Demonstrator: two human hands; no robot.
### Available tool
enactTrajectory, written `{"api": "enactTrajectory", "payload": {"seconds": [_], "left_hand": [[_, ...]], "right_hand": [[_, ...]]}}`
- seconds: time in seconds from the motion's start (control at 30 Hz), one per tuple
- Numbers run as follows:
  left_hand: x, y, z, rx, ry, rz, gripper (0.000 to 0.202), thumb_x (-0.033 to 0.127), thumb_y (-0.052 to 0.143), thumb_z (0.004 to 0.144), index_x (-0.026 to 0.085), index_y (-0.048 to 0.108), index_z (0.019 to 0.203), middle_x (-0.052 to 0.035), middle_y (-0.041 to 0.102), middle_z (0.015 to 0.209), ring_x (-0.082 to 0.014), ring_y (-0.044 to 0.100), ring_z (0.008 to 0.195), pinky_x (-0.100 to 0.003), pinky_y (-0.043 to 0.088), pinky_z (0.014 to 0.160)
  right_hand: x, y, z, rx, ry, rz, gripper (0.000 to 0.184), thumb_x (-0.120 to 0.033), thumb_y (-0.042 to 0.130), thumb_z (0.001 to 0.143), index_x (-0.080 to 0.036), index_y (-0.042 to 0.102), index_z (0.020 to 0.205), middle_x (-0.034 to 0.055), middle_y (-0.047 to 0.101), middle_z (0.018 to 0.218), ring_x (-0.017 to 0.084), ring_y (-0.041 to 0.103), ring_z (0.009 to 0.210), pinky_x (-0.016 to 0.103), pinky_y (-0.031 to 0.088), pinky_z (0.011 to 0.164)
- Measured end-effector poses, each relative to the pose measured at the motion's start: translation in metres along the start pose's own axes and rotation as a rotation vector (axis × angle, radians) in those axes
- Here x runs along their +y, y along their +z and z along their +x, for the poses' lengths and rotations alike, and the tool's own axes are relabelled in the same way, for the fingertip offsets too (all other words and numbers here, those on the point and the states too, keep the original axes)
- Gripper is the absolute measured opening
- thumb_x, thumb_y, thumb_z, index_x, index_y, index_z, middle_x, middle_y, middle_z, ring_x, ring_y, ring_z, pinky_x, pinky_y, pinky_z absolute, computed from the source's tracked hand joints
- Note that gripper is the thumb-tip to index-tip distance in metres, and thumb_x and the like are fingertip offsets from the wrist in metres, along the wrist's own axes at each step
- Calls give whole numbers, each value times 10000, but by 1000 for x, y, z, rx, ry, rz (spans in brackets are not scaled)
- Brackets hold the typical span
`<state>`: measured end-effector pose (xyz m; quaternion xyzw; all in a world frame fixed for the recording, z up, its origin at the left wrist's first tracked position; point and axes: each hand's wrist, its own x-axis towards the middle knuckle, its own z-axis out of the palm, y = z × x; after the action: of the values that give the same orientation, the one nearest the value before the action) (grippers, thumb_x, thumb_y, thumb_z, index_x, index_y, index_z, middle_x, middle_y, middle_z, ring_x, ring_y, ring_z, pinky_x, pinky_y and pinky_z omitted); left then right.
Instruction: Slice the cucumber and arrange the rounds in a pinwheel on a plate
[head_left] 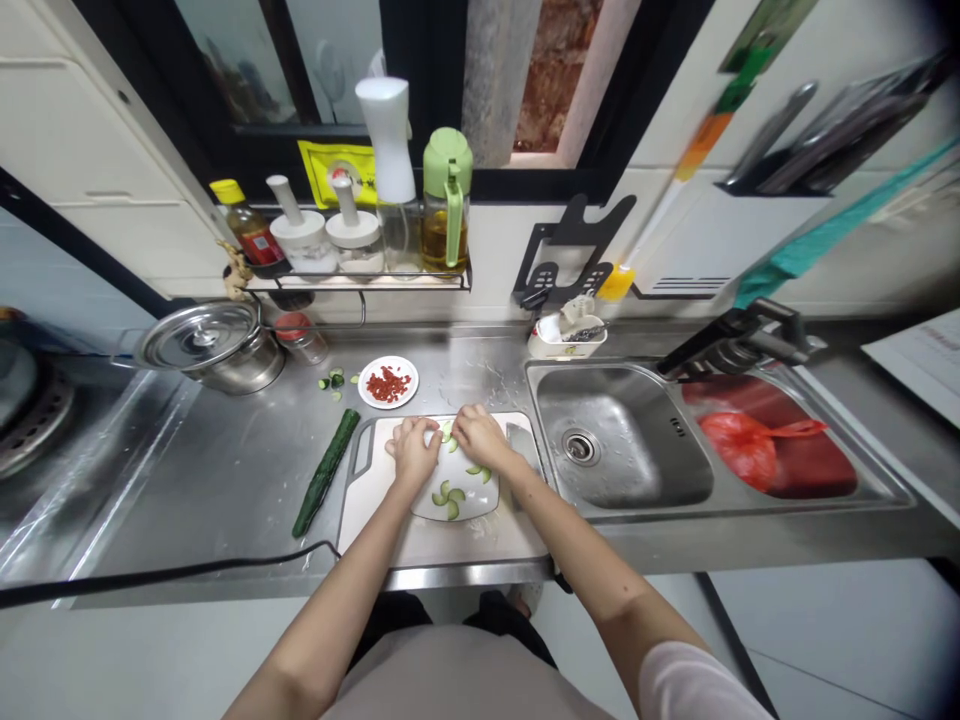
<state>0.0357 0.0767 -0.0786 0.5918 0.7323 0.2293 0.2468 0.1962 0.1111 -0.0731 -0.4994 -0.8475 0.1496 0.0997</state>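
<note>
A white plate with a thin dark rim [478,507] rests on a pale cutting board [367,535]. Thin green cucumber slices [450,500] lie fanned out at its near side, with more slices [478,471] at its right and others at the far side between my hands. My right hand [481,438] bends over the far edge, fingertips pinched at a cucumber slice. Opposite it, my left hand [415,450] is closed with curled fingers at the plate's far left; anything in them is too small to make out. A long piece of cucumber [326,472] lies left of the board.
Behind the board are a small dish of chopped red bits [388,383] and cucumber ends [335,382]. A lidded pot [225,345] stands back left, below a seasoning rack [360,282]. To the right, the sink [630,440] holds a red bag [742,448]. A black cable [187,572] crosses the front left.
</note>
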Motion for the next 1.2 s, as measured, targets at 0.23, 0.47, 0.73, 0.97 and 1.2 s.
{"api": "enactTrajectory", "payload": {"seconds": [0.23,0.47,0.73,0.97,1.2], "left_hand": [[3,5,3,-46,5,127,148,344,553,871,265,650,949,-67,585,1068,-276,457,1101,-409,285,894],[6,13,9,-80,20,149,136,349,571,865,258,655,920,-82,587,1091,-288,445,1099,-425,276,888],[9,17,12,-100,8,178,105,313,580,858,256,658,899,-82,587,1087,-281,440,1094,-423,276,889],[9,18,12,-85,27,190,134,352,575,867,252,658,899,-81,587,1066,-281,447,1091,-429,276,894],[8,19,13,-84,34,197,137,346,569,866,250,658,906,-85,583,1071,-287,446,1094,-430,279,894]], "right_hand": [[1,10,4,-20,-19,-86,267,-258,435,968,-151,673,911,108,591,1022,215,458,956,307,365,841],[-1,10,7,-47,-22,-83,212,-238,490,932,-174,686,879,115,593,1008,228,463,957,318,381,815],[2,13,9,-61,-12,-82,186,-228,507,918,-175,679,871,114,589,1013,228,460,959,320,384,808],[4,16,6,-19,66,-36,136,-228,538,904,-183,662,938,97,583,1029,225,462,961,312,381,811],[4,16,9,-35,91,-29,137,-225,532,908,-192,665,910,103,582,1018,228,467,955,310,378,807]]}}
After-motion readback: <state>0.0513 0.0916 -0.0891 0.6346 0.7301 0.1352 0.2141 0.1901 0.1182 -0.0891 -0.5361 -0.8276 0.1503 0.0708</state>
